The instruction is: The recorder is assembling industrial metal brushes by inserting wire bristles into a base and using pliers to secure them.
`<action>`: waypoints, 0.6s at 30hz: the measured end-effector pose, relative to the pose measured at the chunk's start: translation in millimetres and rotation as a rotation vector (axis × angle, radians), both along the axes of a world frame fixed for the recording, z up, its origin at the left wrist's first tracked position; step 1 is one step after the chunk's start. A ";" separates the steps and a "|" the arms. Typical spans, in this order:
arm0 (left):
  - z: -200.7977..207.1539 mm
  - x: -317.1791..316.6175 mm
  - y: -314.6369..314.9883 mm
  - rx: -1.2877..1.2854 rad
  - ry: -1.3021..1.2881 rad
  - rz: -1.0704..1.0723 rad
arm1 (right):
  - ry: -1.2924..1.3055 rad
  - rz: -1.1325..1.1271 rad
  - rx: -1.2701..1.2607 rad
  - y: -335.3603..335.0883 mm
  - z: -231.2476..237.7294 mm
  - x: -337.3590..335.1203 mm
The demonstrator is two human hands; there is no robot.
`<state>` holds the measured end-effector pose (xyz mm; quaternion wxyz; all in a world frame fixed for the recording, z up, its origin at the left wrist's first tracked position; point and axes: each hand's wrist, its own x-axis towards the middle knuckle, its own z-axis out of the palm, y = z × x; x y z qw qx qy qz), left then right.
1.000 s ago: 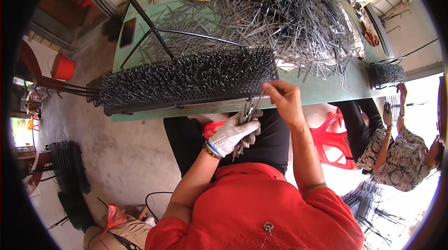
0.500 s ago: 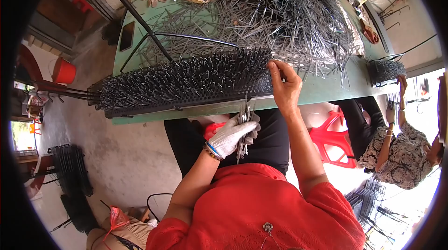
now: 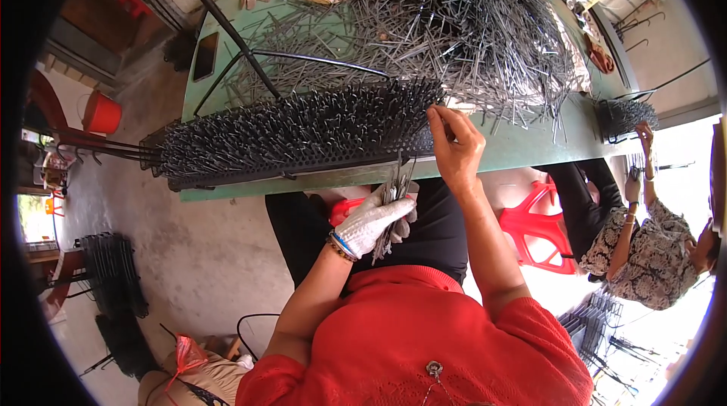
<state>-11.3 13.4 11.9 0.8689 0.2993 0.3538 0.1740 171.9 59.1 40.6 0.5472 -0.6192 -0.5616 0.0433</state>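
"Off to your far left, what can you see?"

"A red bucket [image 3: 103, 113], then some dark wire frames [image 3: 113, 270] nearer to me. Next along, a dark phone [image 3: 204, 56] lies on the green surface [image 3: 515, 150], close to its left edge."

"And straight ahead?"

"The long black rack [image 3: 341, 161]. It runs along the near edge of the surface, crowded with thin dark strips [image 3: 250, 126] standing up like bristles. Some bare holes show toward its right end."

"What about your left hand?"

"My left hand [image 3: 371, 224] wears a whitish glove, its fingers curled firmly around a bundle of grey strips [image 3: 395, 188]. I have it over my lap, just short of the rack, with the upper ends pointing that way."

"And the right?"

"My right hand [image 3: 458, 147] is bare, up at the rack's right end, thumb and forefinger drawn close at the tips. Whether a strip sits between them, I can't tell."

"Farther right?"

"A big tangled heap [image 3: 492, 35] of loose strips spreads behind that hand. Then a red stool [image 3: 534, 224], and at the far right a smaller rack [image 3: 627, 117] with a co-worker's hand [image 3: 644, 133] just beside it."
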 end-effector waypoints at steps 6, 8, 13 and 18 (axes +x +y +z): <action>9.2 2.2 0.6 0.045 0.065 -0.048 | -0.036 0.022 0.090 1.3 -2.2 -6.5; 9.0 2.2 0.4 0.045 0.068 -0.050 | -0.049 0.005 0.081 2.6 -7.0 -4.9; 9.3 1.3 0.0 0.045 0.059 -0.050 | -0.128 0.097 0.092 2.2 -19.7 -1.4; 9.3 0.7 0.0 0.079 0.075 -0.063 | -0.286 0.096 0.032 -4.5 -17.7 0.2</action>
